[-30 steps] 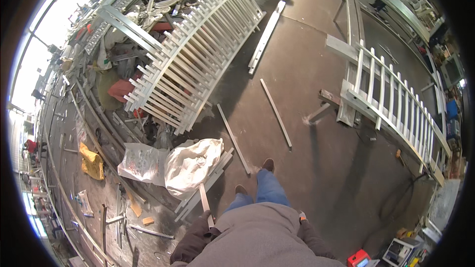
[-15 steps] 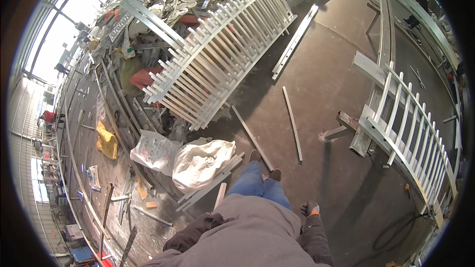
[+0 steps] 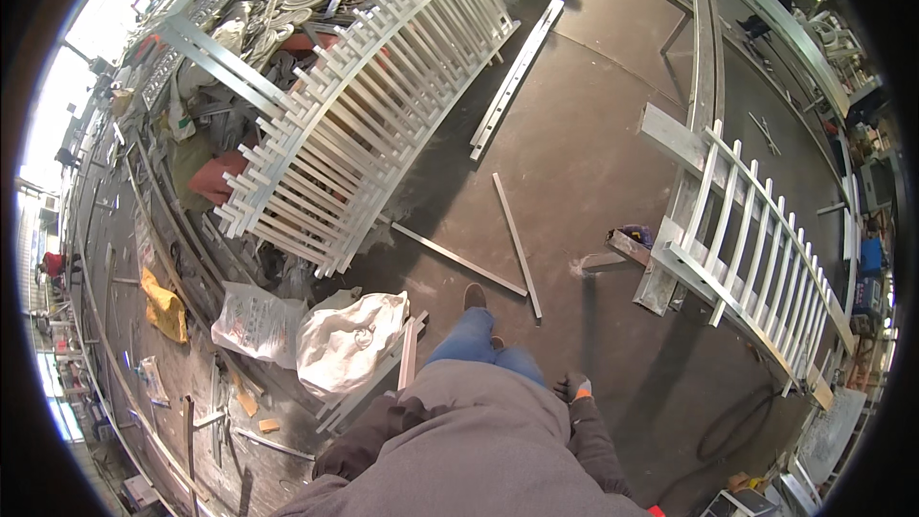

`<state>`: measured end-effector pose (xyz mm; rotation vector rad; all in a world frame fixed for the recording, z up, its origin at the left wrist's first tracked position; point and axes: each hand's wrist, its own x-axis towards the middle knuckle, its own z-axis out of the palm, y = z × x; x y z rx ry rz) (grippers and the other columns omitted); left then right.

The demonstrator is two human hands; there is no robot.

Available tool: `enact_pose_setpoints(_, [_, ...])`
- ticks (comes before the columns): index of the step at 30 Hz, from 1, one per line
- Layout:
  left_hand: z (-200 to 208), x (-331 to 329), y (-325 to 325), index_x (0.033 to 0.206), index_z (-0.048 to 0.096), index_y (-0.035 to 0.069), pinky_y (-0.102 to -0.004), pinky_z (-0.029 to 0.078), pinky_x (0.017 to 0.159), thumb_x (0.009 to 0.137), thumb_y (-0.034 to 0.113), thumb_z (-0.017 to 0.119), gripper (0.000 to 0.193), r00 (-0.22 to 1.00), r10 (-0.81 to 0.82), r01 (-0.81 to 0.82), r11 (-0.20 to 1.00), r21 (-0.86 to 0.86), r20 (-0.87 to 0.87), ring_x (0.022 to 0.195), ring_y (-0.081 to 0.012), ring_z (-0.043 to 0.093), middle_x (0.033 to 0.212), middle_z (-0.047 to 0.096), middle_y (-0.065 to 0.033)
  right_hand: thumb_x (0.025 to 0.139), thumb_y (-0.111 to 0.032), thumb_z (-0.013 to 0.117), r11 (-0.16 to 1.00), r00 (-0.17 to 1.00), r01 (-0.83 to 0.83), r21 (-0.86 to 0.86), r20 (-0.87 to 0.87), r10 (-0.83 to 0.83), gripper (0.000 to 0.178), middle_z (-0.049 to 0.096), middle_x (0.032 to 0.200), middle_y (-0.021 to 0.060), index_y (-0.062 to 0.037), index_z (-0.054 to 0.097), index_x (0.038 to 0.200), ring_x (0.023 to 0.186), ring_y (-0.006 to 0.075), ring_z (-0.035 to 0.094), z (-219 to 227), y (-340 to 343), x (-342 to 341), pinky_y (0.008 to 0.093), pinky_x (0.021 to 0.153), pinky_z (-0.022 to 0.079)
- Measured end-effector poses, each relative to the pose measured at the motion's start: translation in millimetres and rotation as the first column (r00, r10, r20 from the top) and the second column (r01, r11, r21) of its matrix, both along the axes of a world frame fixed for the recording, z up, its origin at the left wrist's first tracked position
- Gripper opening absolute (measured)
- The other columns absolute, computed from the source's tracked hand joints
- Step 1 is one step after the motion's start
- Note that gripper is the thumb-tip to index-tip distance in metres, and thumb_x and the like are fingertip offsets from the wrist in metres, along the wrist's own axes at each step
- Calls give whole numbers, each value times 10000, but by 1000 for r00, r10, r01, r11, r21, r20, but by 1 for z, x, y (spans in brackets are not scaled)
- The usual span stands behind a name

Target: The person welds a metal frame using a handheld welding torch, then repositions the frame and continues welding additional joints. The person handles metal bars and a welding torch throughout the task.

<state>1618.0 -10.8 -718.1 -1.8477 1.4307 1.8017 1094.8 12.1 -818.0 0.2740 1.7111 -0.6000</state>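
Observation:
My right hand (image 3: pixel 574 387), in a dark glove with an orange band at the wrist, hangs beside my hip. Its fingers are loosely apart, with nothing visible in them. The left sleeve (image 3: pixel 369 436) is bent close to my body, and the left hand is out of sight. Ahead of my shoes, a thin metal bar (image 3: pixel 459 258) lies slantwise on the floor, its near end close to a second metal bar (image 3: pixel 517 244). Left of my legs, a white woven sack (image 3: pixel 349 345) rests by some metal profiles (image 3: pixel 378 378).
A large curved metal railing (image 3: pixel 373 115) leans over a scrap heap at the far left. On the right, a smaller curved railing (image 3: pixel 756 249) rests on a metal beam stand (image 3: pixel 661 278). A punched metal profile (image 3: pixel 517 77) lies farther ahead. Dark cable (image 3: pixel 732 426) coils at the lower right.
My view has swung rightward, so the surroundings sit farther left. The thin bar near my shoes has swivelled, its near end now closer to the second bar. My feet have stepped.

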Motion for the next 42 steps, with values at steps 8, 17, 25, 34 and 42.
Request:
enact_pose_setpoints(8, [-53, 17, -73, 1430, 575, 131, -399, 517, 988, 961, 254, 652, 491, 998, 11, -9, 999, 47, -55, 1163, -318, 674, 1238, 701, -190, 909, -243, 540, 980, 998, -25, -199, 58, 38, 192, 617, 754, 82, -79, 610, 838, 512, 175, 511, 14, -75, -12, 350, 455, 401])
enact_pose_setpoints(17, [-96, 49, -150, 1416, 581, 71, -417, 487, 1045, 881, 475, 682, 679, 981, -138, 109, 974, 200, 138, 1268, -323, 608, 1320, 653, -217, 919, -246, 531, 904, 894, -398, -157, -289, 343, 244, 653, 765, 106, -44, 658, 867, 631, 237, 638, -5, -97, -8, 404, 536, 488])
enact_pose_setpoints(25, [-94, 22, -183, 1135, 706, -109, -468, 557, 760, 820, 458, 720, 649, 841, 255, -268, 962, -41, 477, 863, -336, 721, 1043, 739, -231, 925, -242, 600, 285, 169, -948, 139, -538, 826, 285, 747, 902, 196, -16, 770, 962, 934, 328, 725, -64, -75, -21, 449, 812, 554])
enact_pose_setpoints(34, [-58, -62, -267, 1003, 665, 12, -378, 514, 596, 866, 304, 747, 333, 974, 217, -210, 973, -100, 70, 644, -197, 612, 816, 692, -111, 962, -182, 663, 951, 905, -55, -304, -418, -81, 223, 733, 978, 109, -38, 705, 1127, 903, 191, 656, -26, -84, -23, 353, 827, 535])
enact_pose_setpoints(42, [128, -265, -304, 1200, 524, -7, -409, 567, 716, 800, 201, 738, 499, 971, -230, 172, 853, -492, -60, 819, -257, 712, 890, 698, -178, 976, -321, 699, 765, 899, -322, -558, -433, 63, 468, 691, 1182, 159, -43, 603, 1341, 1102, 240, 656, 126, -205, -49, 371, 948, 527])
